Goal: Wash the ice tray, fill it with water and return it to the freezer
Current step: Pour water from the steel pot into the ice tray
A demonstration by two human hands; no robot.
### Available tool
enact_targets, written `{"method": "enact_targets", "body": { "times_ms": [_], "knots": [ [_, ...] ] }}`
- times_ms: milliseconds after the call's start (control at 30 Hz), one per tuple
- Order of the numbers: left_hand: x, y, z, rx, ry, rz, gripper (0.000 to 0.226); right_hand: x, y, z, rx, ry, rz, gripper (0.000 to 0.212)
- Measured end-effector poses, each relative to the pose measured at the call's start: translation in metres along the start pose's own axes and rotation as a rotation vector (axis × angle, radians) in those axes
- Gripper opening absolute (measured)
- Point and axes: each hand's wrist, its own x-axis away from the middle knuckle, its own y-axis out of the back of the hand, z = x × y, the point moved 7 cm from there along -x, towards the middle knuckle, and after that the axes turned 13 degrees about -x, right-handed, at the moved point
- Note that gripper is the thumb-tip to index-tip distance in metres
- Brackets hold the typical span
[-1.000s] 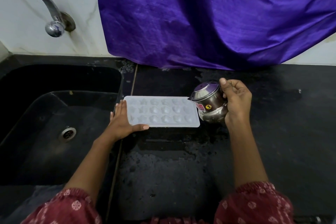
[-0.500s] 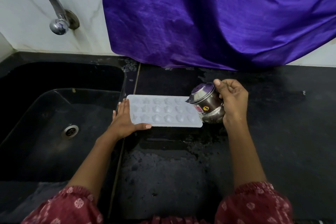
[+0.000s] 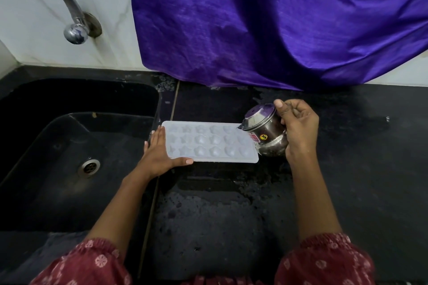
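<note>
A white plastic ice tray (image 3: 209, 142) with star and shell shaped cells lies flat on the black counter (image 3: 231, 215), just right of the sink. My left hand (image 3: 159, 155) rests flat against the tray's left end, thumb along its front edge. My right hand (image 3: 298, 127) grips a small steel pot (image 3: 264, 132), tilted with its mouth over the tray's right end.
A black sink (image 3: 69, 146) with a round drain (image 3: 89, 166) lies to the left, and a curved steel tap (image 3: 69, 14) is on the white wall above it. Purple cloth (image 3: 266, 23) hangs down to the counter's back edge. The counter in front of the tray is wet.
The view has shifted slightly. My right hand has tipped the steel pot a little further over the tray's right end. My left hand stays on the tray.
</note>
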Motion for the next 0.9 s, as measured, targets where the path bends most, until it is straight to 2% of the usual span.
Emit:
{"method": "enact_targets", "body": {
  "times_ms": [467, 733, 900],
  "knots": [
    [0.003, 0.001, -0.002, 0.021, -0.003, -0.003, 0.14, 0.003, -0.011, -0.011, -0.124, -0.078, -0.024, 0.021],
    [0.005, 0.001, -0.002, 0.017, 0.003, -0.012, 0.132, 0.004, -0.024, -0.017, -0.065, -0.092, 0.03, 0.017],
    [0.005, 0.001, -0.002, 0.007, 0.013, -0.003, 0.135, 0.003, -0.028, -0.017, -0.046, -0.08, 0.053, 0.017]
  ]
}}
